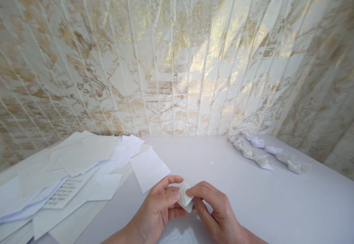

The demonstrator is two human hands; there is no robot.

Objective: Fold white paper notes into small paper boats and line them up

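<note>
- The left hand (156,203) pinches a small, pointy, off-white folded paper (186,199) between thumb and fingers.
- The right hand (218,207) grips its other side with fingertips, so the paper sits between the 2 hands, over the smooth white worktop (276,207).
- This looks like a folding step; the next move seems to call for small, soft pinches that won't rip it.
- Just past the left hand lies 1 flat white paper sheet (151,168).
- Left of that is a messy pile of white and grey papers (80,155), 1 with dark print.
- Farther off, on the right, small folded paper shapes (262,161), white and grey, lie in 2 rows.
- At the back hangs a white and gold curtain (171,52).
- No box or cup shows.
</note>
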